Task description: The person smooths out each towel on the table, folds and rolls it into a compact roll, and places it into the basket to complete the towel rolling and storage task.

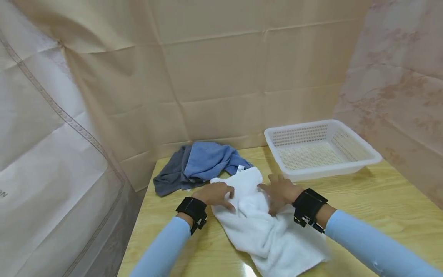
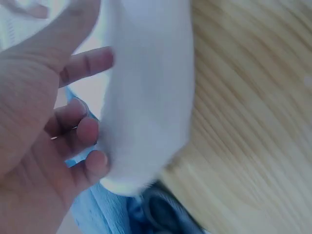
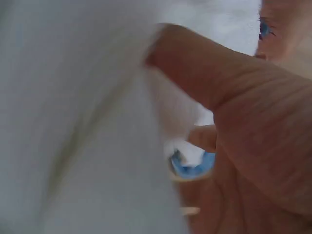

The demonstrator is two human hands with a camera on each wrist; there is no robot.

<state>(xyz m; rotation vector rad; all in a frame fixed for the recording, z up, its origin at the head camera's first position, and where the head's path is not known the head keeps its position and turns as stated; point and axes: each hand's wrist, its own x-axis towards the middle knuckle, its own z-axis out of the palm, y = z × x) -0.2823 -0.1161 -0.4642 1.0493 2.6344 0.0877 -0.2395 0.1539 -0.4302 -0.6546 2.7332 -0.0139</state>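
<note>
A white towel [image 1: 249, 219] lies rumpled on the table, its near end spread toward the person. My left hand [image 1: 216, 194] is at the towel's left edge, thumb and fingers apart. In the left wrist view its loosely bent fingertips [image 2: 97, 163] are right at the towel's side. Across the towel, my right hand [image 1: 280, 192] rests at its right side with the thumb well apart from the fingers. The right wrist view shows the thumb [image 3: 209, 68] against blurred white cloth, which partly hides the fingers.
Behind the towel lie a crumpled blue cloth [image 1: 211, 159] and a dark grey cloth [image 1: 171, 179]. A white perforated plastic basket [image 1: 325, 169] stands at the back right of the wooden table [image 1: 391, 215]. Beige sheeting [image 1: 214, 77] hangs behind the table.
</note>
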